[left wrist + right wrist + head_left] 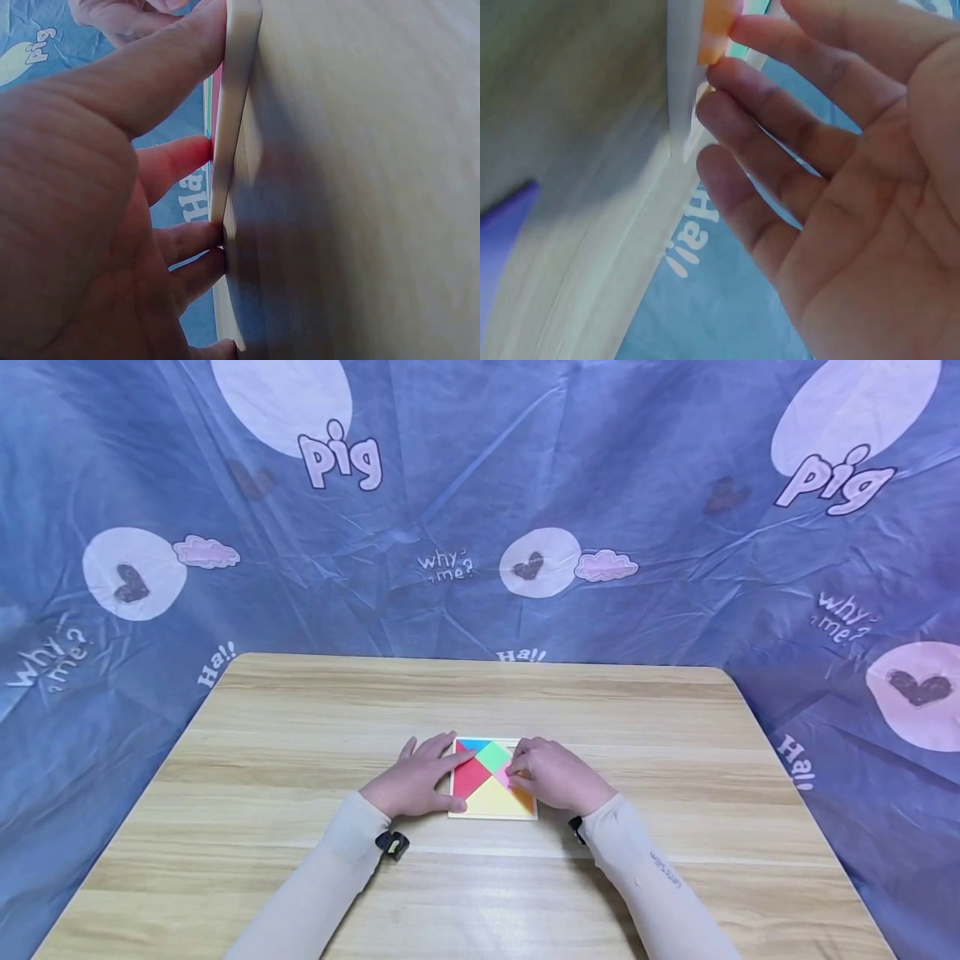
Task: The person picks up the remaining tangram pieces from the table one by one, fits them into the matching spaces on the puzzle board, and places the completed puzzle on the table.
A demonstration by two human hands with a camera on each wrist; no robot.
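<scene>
A tangram board (492, 817) with a pale rim lies on the table, holding red (470, 778), yellow (491, 802), blue (471, 744), green (492, 757) and orange (524, 799) pieces. My left hand (420, 781) rests on its left side with fingers spread. The thumb (187, 45) presses near the lower left corner, and the other fingertips touch the edge and top. Over the right side, my right hand (558, 774) has curled fingers, pinching a pink tangram piece (503, 775) beside the green one. The right thumb is mostly out of the right wrist view.
The wooden table (300, 718) extends around the board. A purple pointed shape (502, 247) shows at the right wrist view's left edge. Blue printed cloth (450, 485) hangs behind and beside the table. Each wrist wears a black band (392, 844).
</scene>
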